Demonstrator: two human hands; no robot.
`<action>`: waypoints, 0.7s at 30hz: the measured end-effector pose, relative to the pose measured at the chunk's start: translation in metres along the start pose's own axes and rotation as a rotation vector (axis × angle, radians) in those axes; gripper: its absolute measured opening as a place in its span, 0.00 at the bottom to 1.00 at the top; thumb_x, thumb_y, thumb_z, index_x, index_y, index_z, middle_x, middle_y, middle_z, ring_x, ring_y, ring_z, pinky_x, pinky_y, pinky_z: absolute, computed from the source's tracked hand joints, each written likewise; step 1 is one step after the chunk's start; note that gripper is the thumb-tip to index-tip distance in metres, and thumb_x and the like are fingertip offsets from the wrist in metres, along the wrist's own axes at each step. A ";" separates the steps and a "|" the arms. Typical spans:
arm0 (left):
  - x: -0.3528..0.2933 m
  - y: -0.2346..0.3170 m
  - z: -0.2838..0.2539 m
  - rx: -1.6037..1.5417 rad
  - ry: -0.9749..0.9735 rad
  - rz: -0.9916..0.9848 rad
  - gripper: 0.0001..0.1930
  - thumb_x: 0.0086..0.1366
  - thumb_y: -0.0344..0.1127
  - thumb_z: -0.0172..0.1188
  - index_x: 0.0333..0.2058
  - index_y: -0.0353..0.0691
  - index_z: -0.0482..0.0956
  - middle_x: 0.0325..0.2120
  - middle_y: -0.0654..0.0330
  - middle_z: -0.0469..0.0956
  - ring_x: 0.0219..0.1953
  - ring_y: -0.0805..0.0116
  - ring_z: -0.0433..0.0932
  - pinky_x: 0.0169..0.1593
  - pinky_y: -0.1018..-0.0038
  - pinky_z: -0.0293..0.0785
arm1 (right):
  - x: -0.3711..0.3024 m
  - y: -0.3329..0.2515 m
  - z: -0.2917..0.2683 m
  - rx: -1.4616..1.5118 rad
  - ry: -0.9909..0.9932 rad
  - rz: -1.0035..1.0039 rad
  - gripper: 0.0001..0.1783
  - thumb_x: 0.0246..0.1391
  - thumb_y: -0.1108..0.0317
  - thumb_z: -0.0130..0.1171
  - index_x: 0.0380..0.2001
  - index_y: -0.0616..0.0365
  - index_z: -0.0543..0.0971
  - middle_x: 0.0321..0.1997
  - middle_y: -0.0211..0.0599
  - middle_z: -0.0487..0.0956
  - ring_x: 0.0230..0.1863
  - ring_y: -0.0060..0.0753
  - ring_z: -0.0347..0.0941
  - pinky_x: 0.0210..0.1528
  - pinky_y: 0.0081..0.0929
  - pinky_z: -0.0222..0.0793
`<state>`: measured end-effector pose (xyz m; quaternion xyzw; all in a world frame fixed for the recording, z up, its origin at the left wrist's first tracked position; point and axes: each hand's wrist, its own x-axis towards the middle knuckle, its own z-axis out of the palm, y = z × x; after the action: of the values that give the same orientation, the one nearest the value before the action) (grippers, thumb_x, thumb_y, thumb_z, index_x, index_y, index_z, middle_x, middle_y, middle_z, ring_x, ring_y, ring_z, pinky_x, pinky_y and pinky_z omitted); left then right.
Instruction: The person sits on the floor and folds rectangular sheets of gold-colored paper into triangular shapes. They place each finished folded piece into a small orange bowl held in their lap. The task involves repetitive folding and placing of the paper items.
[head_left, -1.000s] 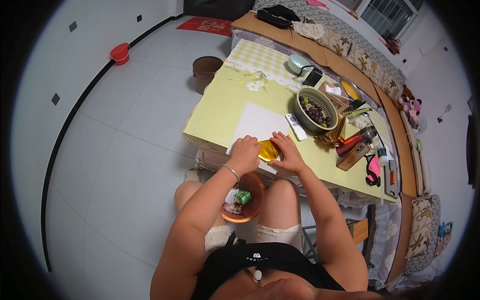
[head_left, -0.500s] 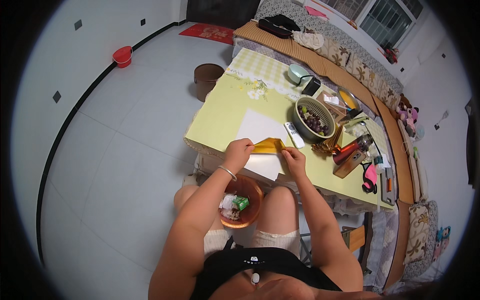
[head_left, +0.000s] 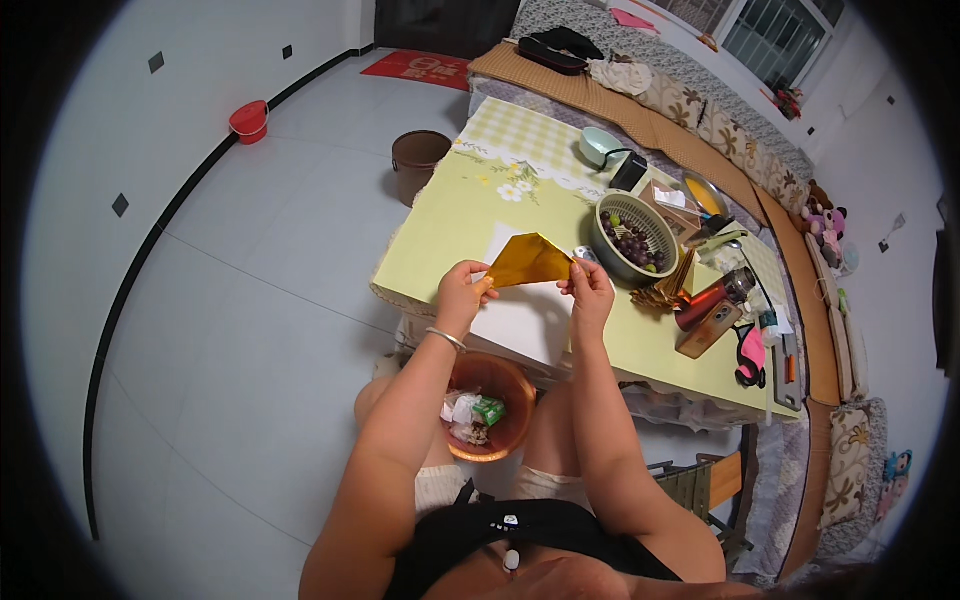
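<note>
Gold foil-like sheet (head_left: 530, 262), one: glossy, creased, straight along the near edge, sloping at both ends; held to the left of the grape basket, on its near side, over a matt white sheet (head_left: 522, 320).

Left hand (head_left: 464, 292): thumb and fingers pinching the gold sheet's left corner. Right hand (head_left: 588, 290): thumb and fingertips pinching its right corner, nearer the basket.

Step in hand, as judged: folding, the piece held out between both hands. Any further fold would call for level corners and a light pinch, since thin foil probably keeps stray creases.

Grape basket (head_left: 657, 222), landmark: round, slotted wall, smooth dark grapes (head_left: 632, 245) inside. Under it: pale green tablecloth (head_left: 430, 250), flower-printed. Just beside its near side: pleated gold pieces (head_left: 662, 292). Right of it: red cylindrical flask (head_left: 708, 302), metallic sheen.
</note>
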<state>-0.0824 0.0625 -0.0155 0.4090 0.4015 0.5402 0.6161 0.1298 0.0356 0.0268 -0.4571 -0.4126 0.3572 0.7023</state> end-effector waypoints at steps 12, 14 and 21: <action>-0.008 0.014 0.004 -0.131 -0.005 0.010 0.09 0.67 0.24 0.57 0.45 0.37 0.72 0.29 0.57 0.80 0.28 0.69 0.84 0.29 0.82 0.76 | -0.018 0.033 -0.018 0.132 0.118 0.128 0.10 0.65 0.71 0.57 0.48 0.62 0.74 0.28 0.31 0.78 0.23 0.23 0.76 0.25 0.18 0.71; -0.008 0.015 0.006 -0.118 -0.005 0.013 0.09 0.67 0.23 0.56 0.45 0.36 0.72 0.29 0.56 0.80 0.29 0.68 0.84 0.30 0.82 0.77 | -0.016 0.027 -0.017 0.130 0.115 0.119 0.11 0.65 0.72 0.56 0.48 0.61 0.72 0.29 0.34 0.78 0.24 0.25 0.77 0.26 0.18 0.71; -0.009 0.017 0.010 -0.194 0.008 -0.065 0.08 0.67 0.24 0.55 0.44 0.33 0.70 0.31 0.52 0.81 0.32 0.63 0.86 0.34 0.78 0.83 | -0.013 0.025 -0.027 0.161 0.120 0.147 0.13 0.65 0.74 0.53 0.51 0.62 0.68 0.30 0.39 0.79 0.26 0.28 0.79 0.30 0.21 0.76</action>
<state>-0.0792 0.0538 0.0040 0.3319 0.3630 0.5578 0.6685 0.1463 0.0230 -0.0069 -0.4487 -0.3052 0.4120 0.7320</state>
